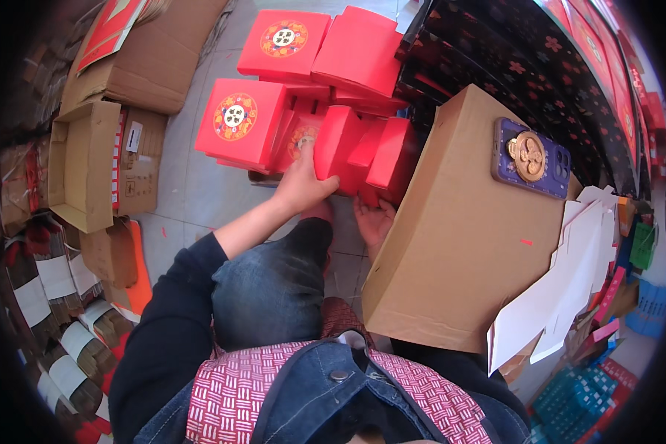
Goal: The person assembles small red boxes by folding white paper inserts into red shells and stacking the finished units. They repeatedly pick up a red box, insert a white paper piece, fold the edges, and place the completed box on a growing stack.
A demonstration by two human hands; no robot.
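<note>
My left hand [304, 182] grips the near left part of a red paper gift box [336, 140]. Its thumb lies across the near edge and its fingers reach up the side. The box's folded panels stand partly apart. Below the near right edge of that box, my right hand [375, 221] holds on with curled fingertips; part of it sits behind a large brown carton. Left of my left hand is a stack of red boxes [238, 122] with a round flower emblem on top. Beyond it lie another emblem box [283, 43] and a plain red box [357, 50].
The brown carton [451, 244] stands close on my right, bearing a purple phone [530, 157] with a gold round grip. White paper sheets [555, 288] hang over its right side. Brown cartons [155, 59] and bundled paper stacks [59, 296] line the left. Black flowered boxes [525, 74] rise far right.
</note>
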